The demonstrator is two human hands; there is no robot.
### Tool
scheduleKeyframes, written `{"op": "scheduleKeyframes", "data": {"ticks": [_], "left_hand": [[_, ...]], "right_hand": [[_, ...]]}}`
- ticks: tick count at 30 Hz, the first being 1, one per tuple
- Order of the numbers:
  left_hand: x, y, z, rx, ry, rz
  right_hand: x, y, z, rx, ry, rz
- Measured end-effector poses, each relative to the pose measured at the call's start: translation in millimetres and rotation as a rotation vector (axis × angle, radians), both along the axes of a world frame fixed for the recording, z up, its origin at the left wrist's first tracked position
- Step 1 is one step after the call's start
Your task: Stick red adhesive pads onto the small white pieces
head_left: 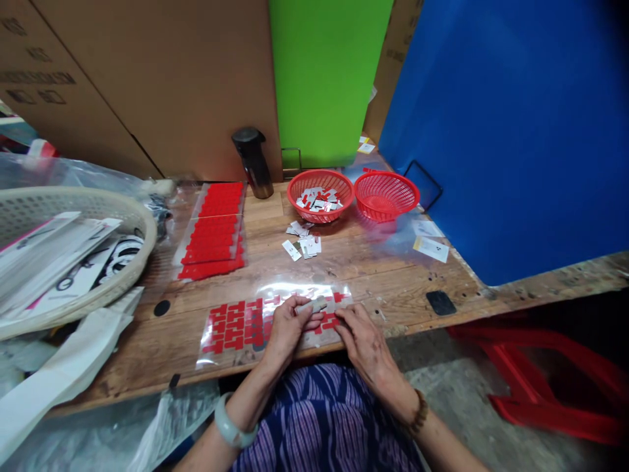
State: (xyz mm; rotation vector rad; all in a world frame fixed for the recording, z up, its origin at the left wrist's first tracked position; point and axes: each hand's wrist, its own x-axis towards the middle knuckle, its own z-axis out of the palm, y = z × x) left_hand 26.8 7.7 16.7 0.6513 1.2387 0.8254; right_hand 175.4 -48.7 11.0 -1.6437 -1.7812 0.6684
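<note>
- My left hand is over the middle of the sheet, pinching a pale piece between thumb and fingers.
- My right hand is at the sheet's right end, thumb and fingertips drawn close together over the red pieces there; I cannot tell whether they grip one or only touch it.
- The pale piece sits just left of my right fingertips and slightly farther off, in the gap between my hands. Its long axis runs left to right, the right end tilted a little to the far side.
- The sheet lies flat along the near edge of the table, its long side running left to right. My right hand is nearer its right end; the rows of red pieces on its left are nearer my left hand.
- Beyond the sheet lie loose cards, and just past them a basket with more cards. A second red basket stands beside it on the right.
- Far left of my hands is a stack of red sheets, near the bottle.
</note>
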Motion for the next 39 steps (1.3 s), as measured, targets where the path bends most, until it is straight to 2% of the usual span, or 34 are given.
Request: {"op": "scheduleKeyframes", "data": {"ticks": [5,11,15,23,28,32,36,39], "left_hand": [[0.8,-0.8,0.3,-0.008,0.022,-0.003],[1.8,-1.3,2.5,-0.002,0.027,0.012],[2.0,-1.3,1.7,-0.005,0.033,0.015],[2.7,-0.7,-2.8,-0.003,0.041,0.015],[0.6,-1.2,-2.3,0.006,0.011,0.017],[-4.6,-0.6,3.0,-0.035,-0.062,-0.027],[-13.4,-3.1,14.9,-0.125,-0.156,-0.094],[-19.4,-8.2,26.0,-0.161,-0.198,-0.138]], "right_hand": [[-3.4,-5.4,-6.9,0.018,0.046,-0.051],[-3.2,0.7,2.5,-0.044,0.021,-0.057],[-1.0,-1.4,8.3,-0.055,0.084,-0.007],[7.8,-7.9,6.5,-0.079,0.229,0.104],[17.5,-9.0,18.6,-0.18,0.353,0.143],[20.8,-9.4,26.5,-0.22,0.407,0.062],[13.2,-5.8,28.9,-0.198,0.408,-0.065],[4.7,-0.2,30.0,-0.151,0.419,-0.067]]}}
